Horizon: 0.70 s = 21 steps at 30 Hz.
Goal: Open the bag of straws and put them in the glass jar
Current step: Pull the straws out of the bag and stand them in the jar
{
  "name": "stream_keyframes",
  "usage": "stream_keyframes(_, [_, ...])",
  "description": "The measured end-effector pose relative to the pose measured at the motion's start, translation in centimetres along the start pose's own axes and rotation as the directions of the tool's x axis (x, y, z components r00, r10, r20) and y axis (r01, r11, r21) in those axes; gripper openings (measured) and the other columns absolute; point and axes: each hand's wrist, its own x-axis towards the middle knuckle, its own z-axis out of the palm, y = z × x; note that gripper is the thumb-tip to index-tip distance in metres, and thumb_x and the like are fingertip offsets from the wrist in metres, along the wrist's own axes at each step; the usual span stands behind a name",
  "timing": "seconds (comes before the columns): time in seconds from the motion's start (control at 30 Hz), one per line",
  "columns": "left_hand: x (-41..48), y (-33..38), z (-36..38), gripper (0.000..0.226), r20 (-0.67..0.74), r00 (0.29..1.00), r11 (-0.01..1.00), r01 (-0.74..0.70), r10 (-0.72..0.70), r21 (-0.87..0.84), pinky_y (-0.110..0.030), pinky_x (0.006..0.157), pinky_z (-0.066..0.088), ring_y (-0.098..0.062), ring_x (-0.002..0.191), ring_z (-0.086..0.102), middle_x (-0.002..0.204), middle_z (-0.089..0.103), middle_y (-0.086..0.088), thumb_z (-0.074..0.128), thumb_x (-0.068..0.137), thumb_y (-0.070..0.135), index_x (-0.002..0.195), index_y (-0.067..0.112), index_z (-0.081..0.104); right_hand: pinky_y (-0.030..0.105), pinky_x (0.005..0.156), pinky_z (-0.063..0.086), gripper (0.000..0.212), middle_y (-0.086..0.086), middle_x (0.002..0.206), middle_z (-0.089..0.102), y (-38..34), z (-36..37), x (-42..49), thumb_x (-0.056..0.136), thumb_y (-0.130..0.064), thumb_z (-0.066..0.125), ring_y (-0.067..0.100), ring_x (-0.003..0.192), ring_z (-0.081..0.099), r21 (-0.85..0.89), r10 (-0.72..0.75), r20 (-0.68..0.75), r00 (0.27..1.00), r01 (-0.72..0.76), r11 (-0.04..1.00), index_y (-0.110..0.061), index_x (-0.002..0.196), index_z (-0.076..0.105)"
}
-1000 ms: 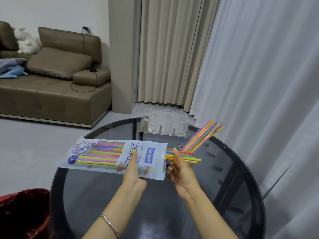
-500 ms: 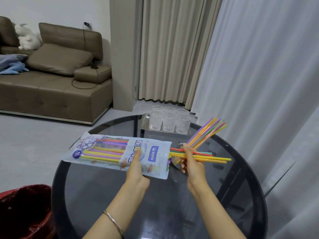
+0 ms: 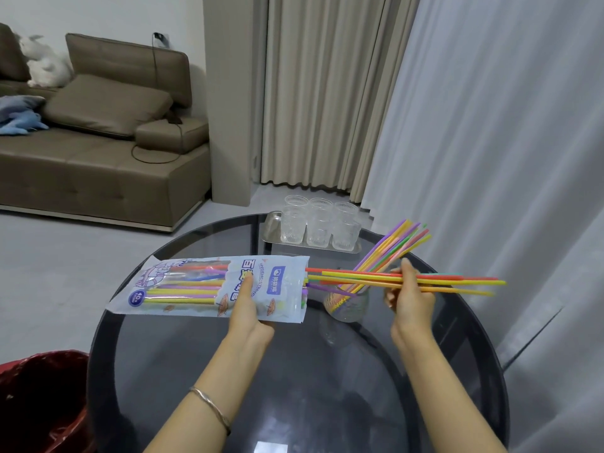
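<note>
Head view, straws roughly horizontal, pointing right

On your table the jar stands right of the bag, straws leaning in it; the tray of glasses sits behind, the bin below left.

left hand, right hand: pinch grips

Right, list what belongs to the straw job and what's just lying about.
Job: bag of straws, held by the left hand; protruding straws, pinched by the right hand; glass jar, with standing straws in it.
Lying about: tray of glasses; red bin; sofa.
</note>
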Motion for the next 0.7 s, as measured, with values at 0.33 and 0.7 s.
stream_keyframes(0.33, [3.2,-0.7,0.6,0.018,-0.049,0.998,0.999,-0.024,0.025,0.03,-0.047,0.094,0.05,-0.017,0.081,0.065,0.09,0.067,0.0,0.068,0.084,0.027,0.098,0.022,0.057,0.018,0.04,0.042,0.03,0.002,0.06,0.05,-3.0,-0.7,6.3,0.094,-0.027,0.047,0.013,0.049,0.048,-0.13,-0.07,-0.114,0.991,0.055,0.99,-0.015,0.066,0.049])
stream_keyframes(0.7, [4.8,-1.1,0.6,0.008,-0.018,0.998,0.996,-0.054,0.055,0.07,-0.041,0.077,0.052,-0.01,0.052,0.069,0.069,0.073,0.005,0.065,0.087,0.026,0.091,0.023,0.058,0.023,0.05,0.039,0.044,0.003,0.053,0.045,-2.7,1.3,11.3,0.097,-0.027,0.045,0.01,0.046,0.048,-0.496,-0.36,0.132,0.923,0.376,0.783,-0.016,0.055,0.043])
